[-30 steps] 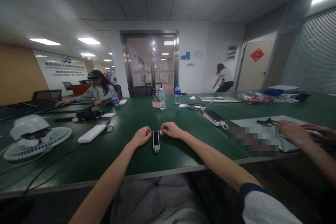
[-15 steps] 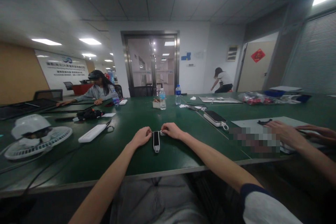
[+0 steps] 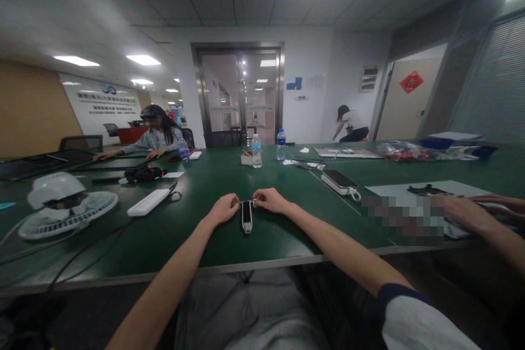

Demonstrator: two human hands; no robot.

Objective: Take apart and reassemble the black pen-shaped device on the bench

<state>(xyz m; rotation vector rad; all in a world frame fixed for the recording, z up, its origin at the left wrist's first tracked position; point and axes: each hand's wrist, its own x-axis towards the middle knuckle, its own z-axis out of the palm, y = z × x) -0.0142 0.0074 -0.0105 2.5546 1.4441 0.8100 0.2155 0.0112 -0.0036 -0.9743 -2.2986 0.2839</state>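
Observation:
A small long device with a dark top, pale edges and a clear-looking near end lies on the green table in front of me. At its far left corner is my left hand, fingers closed together. Whatever those fingertips pinch is hidden. My right hand is closed too, at the far right corner of the device. A tiny pale bit shows at its fingertips, too small to name. Both forearms rest across the table's near edge.
Two water bottles and a small box stand ahead. Left are a white power bank and a white fan. A phone on a white block lies right, near a co-worker's hands over a pale board.
The whole view has shifted slightly. Both my hands stay by the device's far end with fingers closed. The co-worker's hand at the right has moved a little on the board.

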